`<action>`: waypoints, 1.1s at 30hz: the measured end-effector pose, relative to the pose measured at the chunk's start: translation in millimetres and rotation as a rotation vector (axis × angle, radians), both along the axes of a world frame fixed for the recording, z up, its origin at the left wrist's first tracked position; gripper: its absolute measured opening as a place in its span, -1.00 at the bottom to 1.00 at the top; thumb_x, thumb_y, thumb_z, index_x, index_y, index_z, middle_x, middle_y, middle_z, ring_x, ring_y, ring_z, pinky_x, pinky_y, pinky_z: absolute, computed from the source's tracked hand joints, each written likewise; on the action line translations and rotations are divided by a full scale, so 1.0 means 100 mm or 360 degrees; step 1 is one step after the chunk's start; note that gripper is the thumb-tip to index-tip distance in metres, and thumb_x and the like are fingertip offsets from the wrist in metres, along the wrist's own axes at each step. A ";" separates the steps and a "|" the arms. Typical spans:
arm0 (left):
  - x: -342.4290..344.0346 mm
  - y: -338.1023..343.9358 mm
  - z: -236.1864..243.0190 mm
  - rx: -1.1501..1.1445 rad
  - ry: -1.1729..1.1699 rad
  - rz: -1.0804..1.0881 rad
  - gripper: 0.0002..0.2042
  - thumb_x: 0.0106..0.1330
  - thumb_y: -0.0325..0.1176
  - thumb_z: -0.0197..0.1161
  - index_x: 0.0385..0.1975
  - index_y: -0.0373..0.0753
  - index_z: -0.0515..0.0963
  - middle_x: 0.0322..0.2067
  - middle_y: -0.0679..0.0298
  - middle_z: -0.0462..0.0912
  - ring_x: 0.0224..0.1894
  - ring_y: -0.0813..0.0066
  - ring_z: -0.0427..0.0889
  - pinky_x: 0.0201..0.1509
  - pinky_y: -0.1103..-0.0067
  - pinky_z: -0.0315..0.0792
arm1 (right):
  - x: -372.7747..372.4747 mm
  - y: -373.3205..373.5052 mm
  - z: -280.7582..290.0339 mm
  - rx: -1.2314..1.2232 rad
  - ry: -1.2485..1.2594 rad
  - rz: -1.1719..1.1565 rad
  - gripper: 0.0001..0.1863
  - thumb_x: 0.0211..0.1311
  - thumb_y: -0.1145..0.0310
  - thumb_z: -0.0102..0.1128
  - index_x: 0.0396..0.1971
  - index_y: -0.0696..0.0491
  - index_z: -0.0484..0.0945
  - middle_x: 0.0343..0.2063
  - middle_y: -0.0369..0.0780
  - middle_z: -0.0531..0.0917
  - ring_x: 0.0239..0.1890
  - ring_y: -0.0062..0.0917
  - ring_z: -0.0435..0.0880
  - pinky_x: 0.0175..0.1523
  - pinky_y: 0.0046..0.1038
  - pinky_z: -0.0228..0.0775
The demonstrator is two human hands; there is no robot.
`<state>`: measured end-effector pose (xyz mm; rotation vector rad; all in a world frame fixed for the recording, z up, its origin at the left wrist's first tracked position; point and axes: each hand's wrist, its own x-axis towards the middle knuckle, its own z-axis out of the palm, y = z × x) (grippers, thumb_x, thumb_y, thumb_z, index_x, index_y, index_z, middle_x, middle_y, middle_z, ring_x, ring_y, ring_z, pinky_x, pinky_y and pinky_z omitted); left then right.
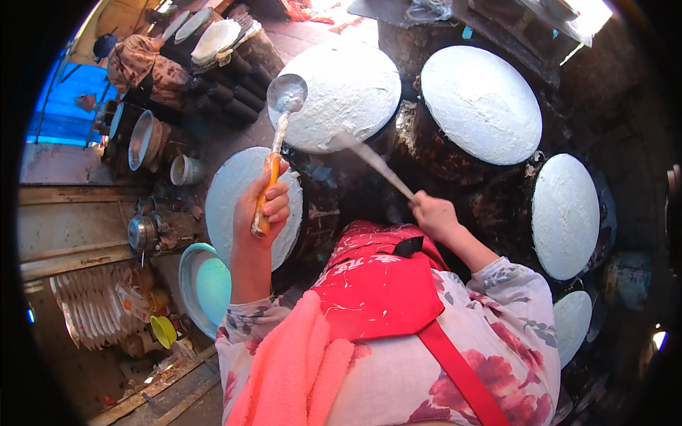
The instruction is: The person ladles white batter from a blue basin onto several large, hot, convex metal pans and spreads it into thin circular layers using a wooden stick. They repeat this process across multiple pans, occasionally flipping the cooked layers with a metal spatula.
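My left hand [264, 206] is wrapped round the orange handle of a ladle [288, 94], held upright with its bowl over the left edge of a round griddle's white batter layer [348, 89]. White residue coats the ladle's bowl and neck. In my right hand [435, 215] is a long, pale, thin-handled spreading tool [383, 170]. Its far end, smeared by motion, reaches the near edge of that same white layer; I cannot tell whether it touches. Beneath my left forearm and hand lies another white-covered round [234, 188], partly hidden.
More white-covered rounds stand to the right: a far one [483, 106], a middle one [566, 216] and a near one [572, 326]. A teal-rimmed basin [186, 287] of pale liquid is left of me. Another person [145, 67] bends at far left, beyond a white bucket [186, 170].
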<state>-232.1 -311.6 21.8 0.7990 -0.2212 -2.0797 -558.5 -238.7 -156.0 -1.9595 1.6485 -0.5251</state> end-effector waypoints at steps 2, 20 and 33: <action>-0.04 -0.02 0.04 -0.0026 -0.0029 0.0008 -0.66 0.43 -0.27 -0.11 0.07 -0.36 0.23 -0.59 0.37 0.29 -0.73 0.72 0.30 -0.70 0.74 0.25 | -0.05 -0.20 0.09 0.0112 -0.0094 -0.0456 -0.71 0.27 0.15 -0.06 -0.42 0.09 0.41 -0.59 0.03 0.57 -0.45 -0.03 0.58 -0.33 -0.07 0.38; -0.23 -0.37 -0.03 -0.0040 0.0041 -0.0081 -0.66 0.43 -0.27 -0.12 0.07 -0.35 0.24 -0.59 0.35 0.30 -0.72 0.69 0.31 -0.69 0.72 0.27 | -0.32 0.05 -0.03 0.0008 -0.0278 -0.0321 -0.74 0.30 0.17 -0.08 -0.43 0.05 0.43 -0.62 -0.02 0.53 -0.48 -0.08 0.56 -0.41 -0.15 0.36; -0.43 -1.11 -0.13 -0.0099 -0.0211 -0.0181 -0.74 0.41 -0.29 -0.08 -0.03 -0.32 0.27 -0.59 0.35 0.32 -0.71 0.68 0.31 -0.67 0.72 0.26 | -0.19 -0.07 -0.18 0.0164 -0.0472 -0.0612 -0.67 0.33 0.12 -0.11 -0.43 0.09 0.41 -0.62 0.03 0.50 -0.45 -0.01 0.53 -0.38 -0.10 0.28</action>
